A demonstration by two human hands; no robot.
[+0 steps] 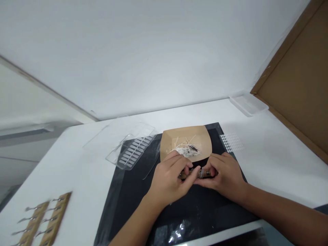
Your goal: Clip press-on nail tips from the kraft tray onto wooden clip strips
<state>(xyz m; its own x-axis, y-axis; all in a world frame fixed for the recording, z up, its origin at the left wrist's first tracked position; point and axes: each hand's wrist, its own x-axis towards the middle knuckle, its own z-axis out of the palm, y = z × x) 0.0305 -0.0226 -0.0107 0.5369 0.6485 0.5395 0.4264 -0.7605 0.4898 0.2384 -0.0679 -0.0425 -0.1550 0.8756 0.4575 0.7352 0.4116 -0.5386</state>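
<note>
My left hand (169,179) and my right hand (222,176) meet over a black mat (133,201), fingers curled. Together they pinch a small brown and dark object (198,173) between the fingertips; what it is I cannot make out. Just beyond the hands lies a brown paper tray (202,135) that holds pale straw-like strands and a whitish clump with a dark bit on it.
A clear plastic tray (133,150) with rows of slots and a clear lid sit left of the paper tray. Wooden strips with metal clips (43,218) lie at the near left. A sheet of small white squares (232,141), a clear lid (248,104) and a brown board (302,82) are to the right.
</note>
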